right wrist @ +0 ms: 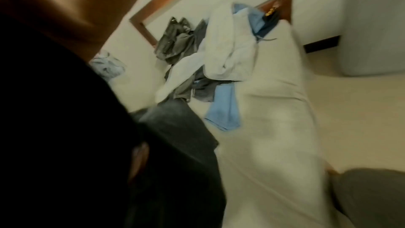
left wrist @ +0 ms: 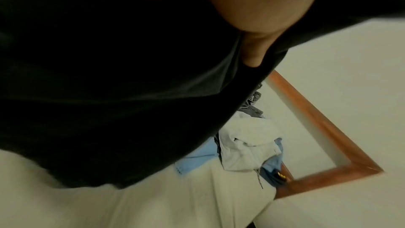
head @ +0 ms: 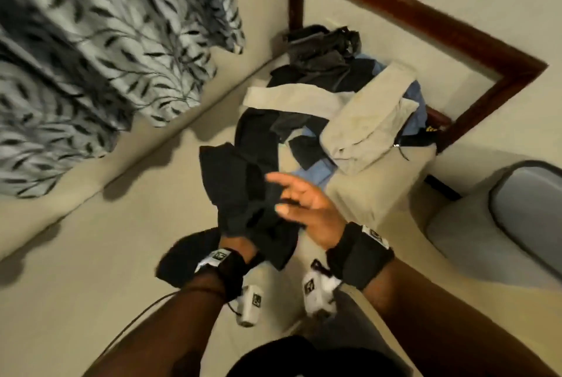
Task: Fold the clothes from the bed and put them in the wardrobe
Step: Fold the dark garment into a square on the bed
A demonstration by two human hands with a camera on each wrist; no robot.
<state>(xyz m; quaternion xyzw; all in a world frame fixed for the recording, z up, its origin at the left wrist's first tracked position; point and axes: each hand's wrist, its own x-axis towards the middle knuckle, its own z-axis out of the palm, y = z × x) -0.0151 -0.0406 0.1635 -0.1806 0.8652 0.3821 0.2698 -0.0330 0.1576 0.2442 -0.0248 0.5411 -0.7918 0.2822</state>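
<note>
A black garment hangs bunched over my left hand, which grips it from below; the cloth hides the fingers in the head view. In the left wrist view the black garment fills most of the picture and a fingertip presses into its fold. My right hand is held open with spread fingers against the garment's right side, holding nothing. Farther along the bed lies a loose pile: a pale grey garment, a light blue one and dark grey ones.
A leaf-patterned duvet is heaped at the bed's left. A dark wooden frame borders the bed's far corner against the wall. A grey rounded container stands on the floor to the right of the bed.
</note>
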